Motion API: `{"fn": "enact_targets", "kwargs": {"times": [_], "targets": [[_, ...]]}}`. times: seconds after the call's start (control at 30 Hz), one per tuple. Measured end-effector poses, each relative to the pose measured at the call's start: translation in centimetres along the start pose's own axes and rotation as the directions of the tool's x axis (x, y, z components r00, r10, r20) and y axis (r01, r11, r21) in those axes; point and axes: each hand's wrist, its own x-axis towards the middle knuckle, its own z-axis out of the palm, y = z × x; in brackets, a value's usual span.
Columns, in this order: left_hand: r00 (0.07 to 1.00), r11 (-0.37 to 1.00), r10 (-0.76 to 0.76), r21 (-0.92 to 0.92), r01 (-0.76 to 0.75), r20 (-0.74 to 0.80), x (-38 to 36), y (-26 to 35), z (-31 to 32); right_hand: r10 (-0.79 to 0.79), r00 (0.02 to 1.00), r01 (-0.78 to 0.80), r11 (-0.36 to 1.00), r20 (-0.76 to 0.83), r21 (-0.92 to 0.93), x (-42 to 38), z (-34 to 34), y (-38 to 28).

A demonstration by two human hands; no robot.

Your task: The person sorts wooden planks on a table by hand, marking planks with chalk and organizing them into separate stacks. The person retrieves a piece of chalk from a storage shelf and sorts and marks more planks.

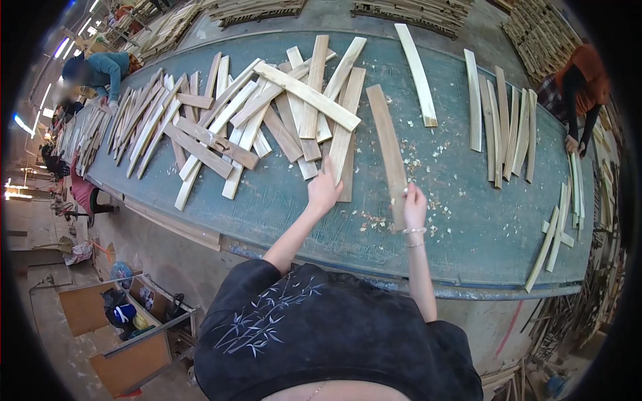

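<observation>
My left hand (324, 192) is at the near end of a pale wooden slat (342, 144) in the heap, with its fingers along one side and the thumb on the other. Beneath that slat, a browner slat (346, 187) shows. My right hand (414, 208) is closed in a pinch beside the near end of a single brown slat (386, 137) lying on the green table. Something small and pale shows at its fingertips, too small to name. A beaded bracelet (414, 230) circles the right wrist.
Crossed slats (234, 120) cover the table's left half. Wood chips (428, 174) surround the lone slat. A pale slat (416, 73) lies beyond it, and a row of slats (501, 127) farther right. Co-workers stand at the left end (114, 67) and right end (582, 87).
</observation>
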Motion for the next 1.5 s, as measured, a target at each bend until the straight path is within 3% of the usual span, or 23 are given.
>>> {"fn": "enact_targets", "kwargs": {"times": [0.07, 0.1, 0.13, 0.17, 0.2, 0.23, 0.33, 0.43, 0.5, 0.57, 0.67, 0.73, 0.8, 0.87, 0.9, 1.0, 1.07, 1.13, 1.17, 1.23, 1.37, 1.43, 1.5], "targets": [[0.999, 0.997, 0.042, -0.072, -0.041, 0.021, -0.4, -1.1, -1.5, -0.279, 0.957, 0.242, 0.919, -0.081, -0.31, 2.7, -0.3, -2.7], [0.933, 0.824, 0.056, -0.544, 0.158, 0.355, -0.8, -1.4, -2.9, -0.296, 0.952, 0.261, 0.917, -0.074, -0.302, 4.3, -0.2, -4.2], [0.768, 0.439, 0.231, -0.769, 0.465, 0.597, -1.4, -1.2, -4.4, -0.311, 0.948, 0.28, 0.915, -0.067, -0.292, 6.3, 0.3, -5.4], [0.765, 0.44, 0.227, -0.764, 0.471, 0.602, -2.5, -0.2, -6.1, -0.377, 0.919, 0.329, 0.894, -0.116, -0.305, 8.7, 1.1, -6.0], [0.704, 0.094, 0.369, -0.778, 0.621, 0.606, -3.8, 1.2, -7.8, -0.431, 0.894, 0.379, 0.871, -0.12, -0.312, 11.0, 1.9, -7.0], [0.665, -0.245, 0.504, -0.647, 0.722, 0.551, -4.7, 2.0, -8.5, -0.483, 0.867, 0.426, 0.847, -0.124, -0.319, 12.7, 2.7, -8.0], [0.653, -0.162, 0.502, -0.68, 0.715, 0.567, -5.2, 2.0, -6.0, -0.555, 0.831, 0.498, 0.763, -0.024, -0.411, 14.5, 4.3, -9.5], [0.679, -0.222, 0.471, -0.669, 0.709, 0.563, -5.6, 2.8, -5.3, -0.504, 0.859, 0.513, 0.844, 0.093, -0.159, 13.2, 5.6, -7.4], [0.682, -0.259, 0.463, -0.649, 0.715, 0.566, -5.7, 3.2, -4.7, -0.193, 0.948, 0.174, 0.98, 0.253, 0.093, 10.6, 5.7, -5.1], [0.696, -0.287, 0.422, -0.643, 0.71, 0.58, -5.6, 2.9, -3.5, 0.168, 0.911, -0.301, 0.895, 0.376, 0.33, 5.6, 5.9, -5.7], [0.708, -0.366, 0.383, -0.606, 0.706, 0.593, -5.7, 2.7, -2.6, 0.275, 0.857, -0.438, 0.836, 0.436, 0.332, 1.6, 5.4, -4.4], [0.719, -0.299, 0.363, -0.657, 0.692, 0.593, -6.0, 3.3, -3.2, 0.227, 0.718, -0.548, 0.768, 0.658, 0.333, 0.3, 5.2, -2.7], [0.731, -0.231, 0.341, -0.7, 0.675, 0.592, -6.2, 3.5, -3.2, 0.242, 0.78, -0.468, 0.838, 0.577, 0.28, -0.3, 5.7, -1.5], [0.707, 0.278, 0.345, -0.787, 0.55, 0.617, -6.1, 3.3, -2.7, 0.241, 0.835, -0.385, 0.898, 0.494, 0.213, -0.2, 6.1, 0.2], [0.67, 0.352, 0.374, -0.766, 0.538, 0.642, -6.1, 3.1, -2.2, 0.22, 0.88, -0.347, 0.903, 0.421, 0.253, 0.2, 6.2, 1.5], [0.685, 0.373, 0.406, -0.794, 0.481, 0.605, -6.8, 4.0, -2.5, 0.233, 0.923, -0.331, 0.888, 0.308, 0.319, 0.3, 6.0, 3.3], [0.634, 0.369, 0.444, -0.774, 0.515, 0.634, -6.5, 3.6, -1.7, 0.272, 0.923, -0.358, 0.866, 0.271, 0.351, -0.3, 5.7, 4.0], [0.521, 0.485, 0.531, -0.744, 0.46, 0.668, -6.0, 3.8, -2.6, 0.125, 0.984, -0.155, 0.951, 0.126, 0.266, -1.3, 5.2, 4.2], [0.517, 0.486, 0.532, -0.742, 0.461, 0.67, -6.2, 3.9, -2.6, 0.128, 0.984, -0.156, 0.951, 0.122, 0.266, -1.9, 4.8, 4.3], [0.526, 0.309, 0.579, -0.764, 0.566, 0.623, -6.6, 4.4, -2.4, -0.046, 0.998, 0.043, 0.997, 0.04, 0.064, -3.1, 3.5, 2.8], [0.443, 0.16, 0.631, -0.665, 0.73, 0.637, -7.4, 4.0, -1.8, 0.044, 0.998, -0.03, 0.954, -0.039, 0.297, -4.5, 1.1, -0.1], [0.386, -0.197, 0.874, -0.51, 0.837, 0.296, -8.0, 3.5, -3.5, 0.033, 0.999, -0.021, 0.964, -0.041, 0.265, -3.6, -0.7, 0.3], [0.364, -0.178, 0.858, -0.455, 0.872, 0.363, -7.8, 3.9, -6.0, 0.02, 0.999, -0.009, 0.962, -0.035, 0.274, -2.6, -1.0, 0.6]]}}
